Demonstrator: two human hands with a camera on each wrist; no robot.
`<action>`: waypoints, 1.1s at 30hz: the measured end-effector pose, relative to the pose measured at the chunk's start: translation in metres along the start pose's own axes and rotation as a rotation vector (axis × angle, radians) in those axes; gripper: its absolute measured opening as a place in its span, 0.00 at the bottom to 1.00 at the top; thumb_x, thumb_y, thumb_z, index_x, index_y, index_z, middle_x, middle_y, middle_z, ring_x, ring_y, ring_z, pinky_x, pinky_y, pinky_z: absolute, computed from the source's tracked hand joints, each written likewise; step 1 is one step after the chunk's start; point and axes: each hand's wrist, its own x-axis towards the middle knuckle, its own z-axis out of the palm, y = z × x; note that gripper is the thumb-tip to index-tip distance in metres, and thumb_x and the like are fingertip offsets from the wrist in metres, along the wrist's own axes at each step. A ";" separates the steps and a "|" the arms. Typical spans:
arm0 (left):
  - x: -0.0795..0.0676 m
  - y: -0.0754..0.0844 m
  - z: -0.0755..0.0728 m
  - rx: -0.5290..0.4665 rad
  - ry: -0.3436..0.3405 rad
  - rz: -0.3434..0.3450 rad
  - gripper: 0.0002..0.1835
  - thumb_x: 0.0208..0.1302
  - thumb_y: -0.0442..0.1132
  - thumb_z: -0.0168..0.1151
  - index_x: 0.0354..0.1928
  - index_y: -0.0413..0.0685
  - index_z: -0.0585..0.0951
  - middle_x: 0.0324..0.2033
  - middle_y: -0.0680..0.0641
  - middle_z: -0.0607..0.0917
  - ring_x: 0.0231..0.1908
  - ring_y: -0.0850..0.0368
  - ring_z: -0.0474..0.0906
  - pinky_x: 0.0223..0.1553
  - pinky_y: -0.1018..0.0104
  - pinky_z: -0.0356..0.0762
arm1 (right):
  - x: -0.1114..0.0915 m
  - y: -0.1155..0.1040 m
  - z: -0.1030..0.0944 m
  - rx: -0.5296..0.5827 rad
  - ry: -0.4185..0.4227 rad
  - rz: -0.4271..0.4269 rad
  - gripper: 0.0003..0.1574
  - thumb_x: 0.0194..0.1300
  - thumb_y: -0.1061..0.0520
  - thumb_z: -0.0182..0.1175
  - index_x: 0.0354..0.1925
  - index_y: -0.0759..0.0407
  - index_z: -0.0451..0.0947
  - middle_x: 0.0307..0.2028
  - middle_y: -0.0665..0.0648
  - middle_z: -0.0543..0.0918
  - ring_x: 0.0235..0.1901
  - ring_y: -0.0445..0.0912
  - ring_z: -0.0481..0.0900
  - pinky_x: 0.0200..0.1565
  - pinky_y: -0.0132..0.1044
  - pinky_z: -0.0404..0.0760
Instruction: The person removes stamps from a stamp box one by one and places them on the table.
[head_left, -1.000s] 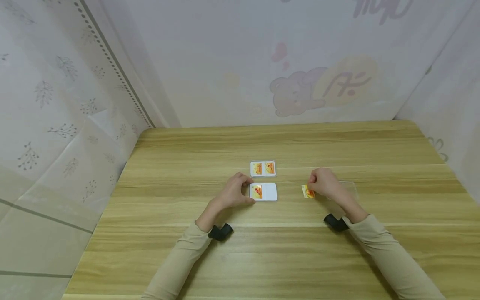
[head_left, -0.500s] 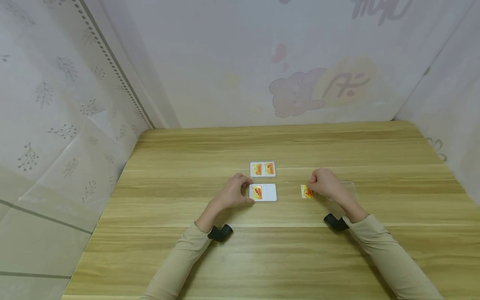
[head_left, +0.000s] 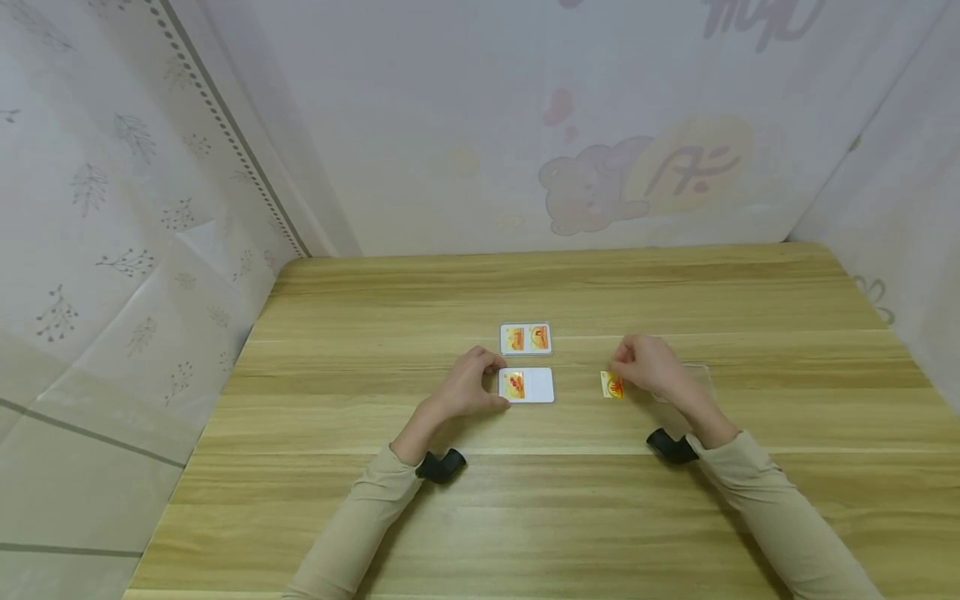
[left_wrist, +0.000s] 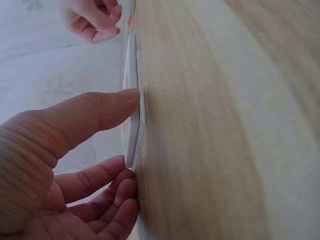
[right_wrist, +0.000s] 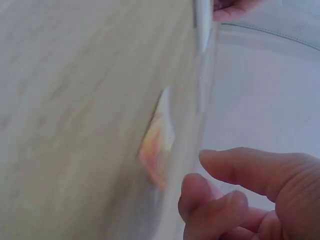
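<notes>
My left hand holds a white card by its left end, thumb on the near edge and fingers at the far edge. A yellow-and-red picture fills the card's left half; its right half is plain white. In the left wrist view the card looks like a thin layered slab with a clear rim. To its right lies a small yellow-and-red stamp, apart from the card. Above it is my right hand. The right wrist view shows the stamp slightly bent, with a gap to the thumb and curled fingers.
A second card with two yellow-and-red pictures lies just beyond the first. A clear plastic piece lies partly under the right hand. Everything is on a wooden table, with patterned curtains behind and at the sides.
The right hand has shifted slightly left and away from me, and its fingertips have come off the stamp, which now shows more fully. The left hand and both cards have stayed put.
</notes>
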 end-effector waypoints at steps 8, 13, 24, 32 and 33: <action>-0.001 0.001 -0.001 0.005 0.000 0.005 0.27 0.41 0.35 0.76 0.46 0.34 0.78 0.41 0.42 0.76 0.43 0.49 0.70 0.48 0.58 0.69 | 0.004 -0.011 0.002 0.054 0.019 -0.042 0.05 0.57 0.62 0.61 0.28 0.65 0.78 0.21 0.53 0.78 0.19 0.42 0.70 0.23 0.34 0.70; 0.000 0.001 -0.001 0.001 -0.003 0.000 0.27 0.42 0.34 0.76 0.47 0.34 0.78 0.41 0.42 0.76 0.43 0.49 0.70 0.49 0.58 0.68 | 0.008 -0.018 0.005 0.097 0.015 -0.035 0.05 0.58 0.62 0.61 0.30 0.65 0.78 0.24 0.55 0.80 0.23 0.43 0.73 0.27 0.34 0.72; 0.001 -0.001 0.000 0.006 -0.001 0.004 0.27 0.41 0.34 0.76 0.46 0.35 0.78 0.40 0.43 0.75 0.42 0.50 0.69 0.48 0.58 0.68 | 0.016 -0.039 0.013 0.158 0.023 -0.054 0.06 0.58 0.62 0.61 0.31 0.66 0.78 0.24 0.55 0.79 0.23 0.43 0.73 0.25 0.32 0.73; 0.001 -0.002 0.001 0.007 -0.007 -0.006 0.27 0.41 0.34 0.76 0.47 0.35 0.78 0.41 0.42 0.75 0.43 0.50 0.69 0.49 0.58 0.68 | 0.021 -0.050 0.019 0.157 -0.003 -0.051 0.06 0.58 0.61 0.61 0.32 0.65 0.78 0.25 0.55 0.78 0.25 0.44 0.73 0.27 0.33 0.72; 0.001 -0.002 0.001 0.008 -0.007 -0.007 0.27 0.41 0.34 0.76 0.47 0.35 0.78 0.41 0.42 0.75 0.43 0.49 0.69 0.49 0.58 0.68 | 0.021 -0.051 0.020 0.157 -0.003 -0.049 0.06 0.58 0.61 0.62 0.31 0.64 0.78 0.25 0.55 0.78 0.25 0.44 0.73 0.27 0.33 0.73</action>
